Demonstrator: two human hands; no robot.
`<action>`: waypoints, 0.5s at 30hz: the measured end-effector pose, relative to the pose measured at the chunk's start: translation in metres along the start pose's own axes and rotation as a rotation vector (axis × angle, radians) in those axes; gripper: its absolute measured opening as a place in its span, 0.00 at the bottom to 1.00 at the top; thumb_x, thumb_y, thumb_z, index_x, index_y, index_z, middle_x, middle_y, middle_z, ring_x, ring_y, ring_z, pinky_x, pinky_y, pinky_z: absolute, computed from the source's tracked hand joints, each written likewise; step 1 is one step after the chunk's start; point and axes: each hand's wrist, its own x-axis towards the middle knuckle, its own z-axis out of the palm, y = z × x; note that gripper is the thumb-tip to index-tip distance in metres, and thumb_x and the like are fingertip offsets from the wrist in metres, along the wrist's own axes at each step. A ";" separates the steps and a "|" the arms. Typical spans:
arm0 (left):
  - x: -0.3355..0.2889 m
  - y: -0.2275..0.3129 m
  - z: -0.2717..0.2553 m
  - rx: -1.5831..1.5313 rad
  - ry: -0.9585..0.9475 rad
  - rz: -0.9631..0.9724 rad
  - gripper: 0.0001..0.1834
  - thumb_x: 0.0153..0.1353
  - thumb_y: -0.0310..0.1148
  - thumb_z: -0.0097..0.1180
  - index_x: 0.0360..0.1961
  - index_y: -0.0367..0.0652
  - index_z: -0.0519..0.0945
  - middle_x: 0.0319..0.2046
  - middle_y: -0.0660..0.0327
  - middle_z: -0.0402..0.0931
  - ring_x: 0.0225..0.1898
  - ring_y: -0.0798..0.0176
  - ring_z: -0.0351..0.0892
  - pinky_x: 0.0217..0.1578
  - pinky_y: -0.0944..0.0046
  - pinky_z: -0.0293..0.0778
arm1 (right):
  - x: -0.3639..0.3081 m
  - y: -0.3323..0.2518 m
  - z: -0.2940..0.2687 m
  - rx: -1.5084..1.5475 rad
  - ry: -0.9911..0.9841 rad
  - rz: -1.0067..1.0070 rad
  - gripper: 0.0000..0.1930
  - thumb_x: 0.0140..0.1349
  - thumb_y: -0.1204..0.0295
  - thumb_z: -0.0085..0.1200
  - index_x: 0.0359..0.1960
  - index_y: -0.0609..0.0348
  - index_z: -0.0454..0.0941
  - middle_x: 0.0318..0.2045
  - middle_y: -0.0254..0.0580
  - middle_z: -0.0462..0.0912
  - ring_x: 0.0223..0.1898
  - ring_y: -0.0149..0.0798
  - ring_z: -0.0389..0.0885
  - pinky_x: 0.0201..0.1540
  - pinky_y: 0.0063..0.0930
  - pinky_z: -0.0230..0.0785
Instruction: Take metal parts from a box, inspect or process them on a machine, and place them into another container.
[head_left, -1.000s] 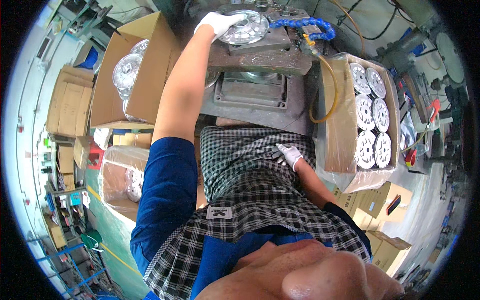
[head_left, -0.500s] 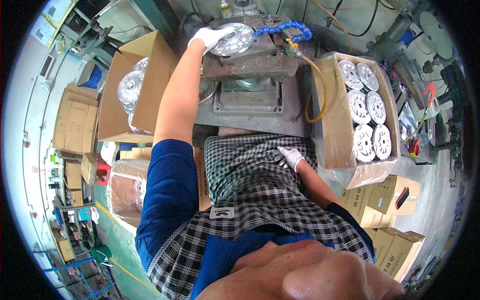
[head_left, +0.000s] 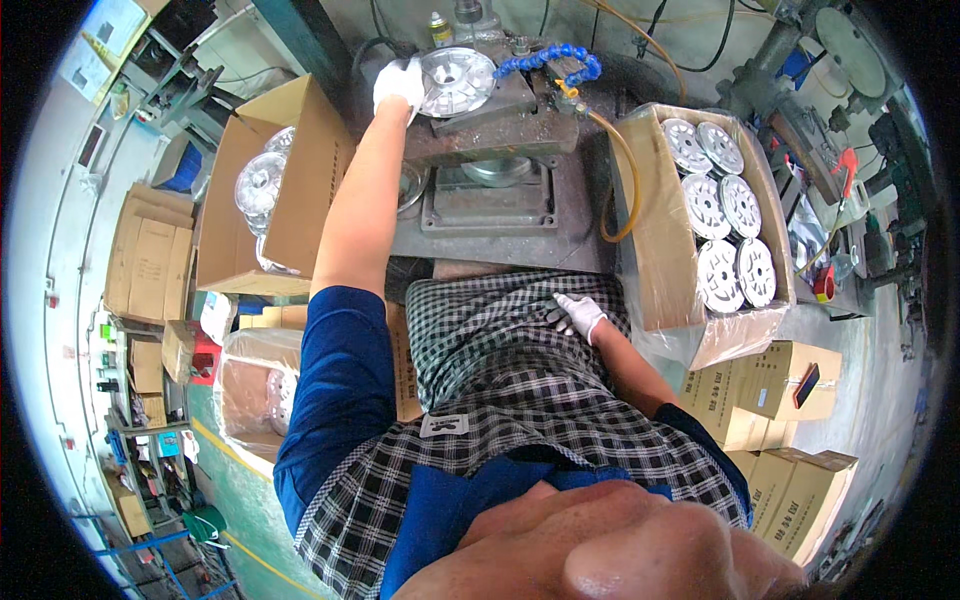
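Observation:
On the machine's upper plate lies a silver metal disc (head_left: 457, 82) with a round hub and cut-outs. My left hand (head_left: 398, 86), in a white glove, is closed at its left rim; part of the fingers is hidden. My right hand (head_left: 579, 317), gloved too, rests on the checked apron over my lap, fingers apart and holding nothing. A blue jointed coolant hose (head_left: 550, 58) reaches the disc's right side. Below the plate, a round metal piece (head_left: 497, 172) sits on the machine's lower block (head_left: 488, 205).
An open carton (head_left: 315, 180) with several silver discs stands at the left. At the right, a plastic-lined carton (head_left: 660, 240) holds stacked discs. A yellow tube (head_left: 634, 190) loops beside it. Closed cartons (head_left: 800, 500) stand at the lower right.
My left hand has slid left from the disc's face to its left rim. The disc now lies flatter on the plate. My right hand stays on my lap.

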 end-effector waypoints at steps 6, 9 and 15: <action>0.004 -0.012 -0.007 0.066 0.042 -0.025 0.25 0.61 0.47 0.42 0.51 0.40 0.75 0.51 0.46 0.72 0.54 0.46 0.69 0.54 0.58 0.64 | 0.000 0.002 0.001 -0.033 -0.011 0.008 0.17 0.66 0.56 0.44 0.42 0.55 0.77 0.29 0.39 0.83 0.17 0.30 0.75 0.17 0.23 0.66; -0.025 0.000 -0.040 0.134 -0.060 -0.026 0.24 0.61 0.45 0.39 0.50 0.40 0.75 0.50 0.44 0.71 0.53 0.46 0.70 0.55 0.56 0.64 | -0.011 -0.001 0.004 0.008 0.076 -0.003 0.17 0.66 0.55 0.43 0.41 0.54 0.78 0.30 0.39 0.83 0.17 0.29 0.74 0.17 0.21 0.64; -0.161 -0.050 -0.093 0.648 -0.296 0.580 0.22 0.58 0.27 0.42 0.56 0.43 0.68 0.39 0.46 0.76 0.39 0.43 0.75 0.39 0.51 0.73 | -0.066 -0.034 0.016 -0.712 0.069 -0.683 0.23 0.61 0.53 0.47 0.52 0.52 0.72 0.40 0.50 0.79 0.45 0.49 0.77 0.49 0.35 0.69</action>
